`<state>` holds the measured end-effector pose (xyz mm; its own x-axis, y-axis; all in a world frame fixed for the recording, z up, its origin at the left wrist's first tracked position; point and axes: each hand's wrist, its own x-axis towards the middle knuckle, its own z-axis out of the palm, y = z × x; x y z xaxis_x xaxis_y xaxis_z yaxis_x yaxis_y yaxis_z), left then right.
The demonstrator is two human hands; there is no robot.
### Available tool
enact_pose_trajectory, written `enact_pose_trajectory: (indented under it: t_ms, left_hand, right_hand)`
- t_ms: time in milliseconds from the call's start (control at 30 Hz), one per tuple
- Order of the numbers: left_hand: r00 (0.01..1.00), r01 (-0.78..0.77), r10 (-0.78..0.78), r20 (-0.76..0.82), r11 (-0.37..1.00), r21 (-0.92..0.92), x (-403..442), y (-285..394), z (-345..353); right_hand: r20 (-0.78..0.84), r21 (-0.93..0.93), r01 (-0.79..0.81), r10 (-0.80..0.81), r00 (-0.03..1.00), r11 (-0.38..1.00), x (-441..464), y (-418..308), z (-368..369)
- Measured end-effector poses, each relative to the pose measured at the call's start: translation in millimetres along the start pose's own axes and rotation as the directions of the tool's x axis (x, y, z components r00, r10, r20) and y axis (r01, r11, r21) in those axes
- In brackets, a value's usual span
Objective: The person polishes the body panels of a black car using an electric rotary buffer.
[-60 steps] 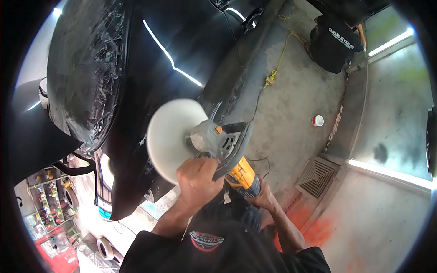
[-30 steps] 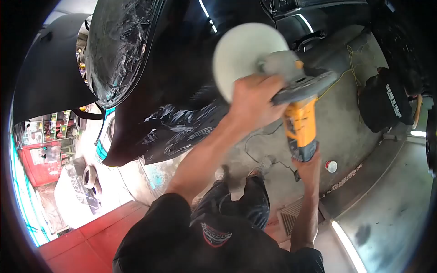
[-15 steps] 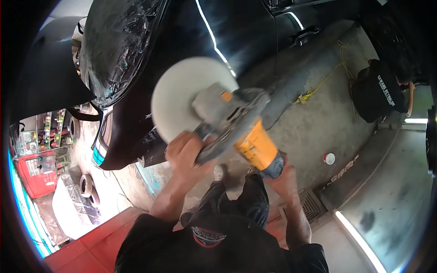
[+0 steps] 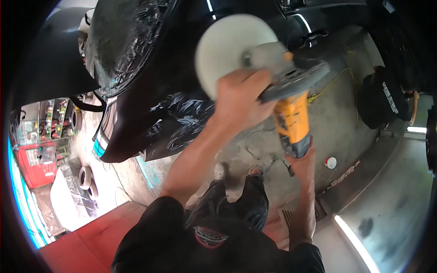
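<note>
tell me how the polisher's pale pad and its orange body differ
The pale pad is a broad, round disc; the orange body is a narrower barrel. The pad appears against the black car panel, the body against the concrete floor. The pad's edge passes behind the left hand; the body's dark end is held by the right hand. Both belong to one polisher.

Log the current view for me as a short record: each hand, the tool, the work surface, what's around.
Left hand: gripping the polisher's loop handle
Right hand: around the rear end of the polisher
Pad: white, round, in front of the car panel; contact cannot be told
Panel surface: black, glossy, with white streaks
Floor: small tub, yellow cord
Nearby: co-worker in a black shirt
</note>
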<state>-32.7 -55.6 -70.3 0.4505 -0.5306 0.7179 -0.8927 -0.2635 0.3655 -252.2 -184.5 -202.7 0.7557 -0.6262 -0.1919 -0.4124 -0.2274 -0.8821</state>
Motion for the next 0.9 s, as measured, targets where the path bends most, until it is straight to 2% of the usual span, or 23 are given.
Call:
enact_pose_trajectory:
  t_ms: [67,100,167,267,367,467,567,600,700,733,767,800,833,900]
  left_hand:
    - [0.995,0.091,-0.094,0.035,0.994,0.058,-36,11,-37]
    - [0.995,0.095,-0.099,0.028,0.988,0.122,-54,15,-53]
    - [0.996,0.09,-0.091,0.004,0.991,0.099,-81,18,-77]
    - [0.997,0.072,-0.075,0.021,0.988,0.133,-79,23,-90]
    - [0.998,0.068,-0.069,0.0,0.986,0.15,-52,19,-81]
    - [0.998,-0.035,0.044,-0.055,0.989,0.142,0,5,-48]
    - [0.978,-0.147,0.154,-0.142,0.987,0.06,56,-9,-7]
    - [0.98,-0.151,0.155,-0.121,0.988,0.045,72,-14,5]
    - [0.982,-0.173,0.175,-0.074,0.984,0.029,99,-18,29]
    - [0.978,-0.194,0.197,-0.074,0.98,0.045,101,-19,33]
    - [0.973,-0.216,0.22,-0.074,0.975,0.06,102,-20,35]
    - [0.99,-0.14,0.14,0.007,0.988,0.07,94,-15,29]
    - [0.992,-0.127,0.128,-0.008,0.99,0.063,83,-11,25]
    - [0.992,-0.123,0.124,-0.006,0.991,0.05,62,-2,10]
  right_hand:
    - [0.101,-0.019,-0.1,0.101,0.99,0.995,-20,-4,11]
    - [0.136,-0.024,-0.072,0.074,0.988,0.997,-29,-4,15]
    - [0.215,-0.027,-0.006,0.012,0.977,1.0,-43,-2,26]
    - [0.269,-0.006,0.019,-0.016,0.963,1.0,-50,4,39]
    - [0.169,0.068,0.068,-0.079,0.983,0.995,-38,-7,41]
    - [0.06,0.127,0.027,-0.035,0.998,0.992,-6,-30,32]
    - [-0.119,0.095,0.162,-0.151,0.981,0.982,33,-29,26]
    - [-0.149,0.147,0.17,-0.148,0.978,0.974,47,-32,22]
    - [-0.082,0.301,0.087,-0.065,0.995,0.95,79,-31,12]
    - [-0.108,0.251,0.155,-0.132,0.985,0.955,82,-30,10]
    - [-0.109,0.198,0.141,-0.121,0.987,0.97,81,-29,10]
    - [-0.11,0.144,0.119,-0.103,0.989,0.982,74,-25,11]
    - [-0.117,0.09,0.09,-0.079,0.99,0.992,64,-19,12]
    - [-0.108,0.036,0.133,-0.129,0.986,0.99,43,-3,21]
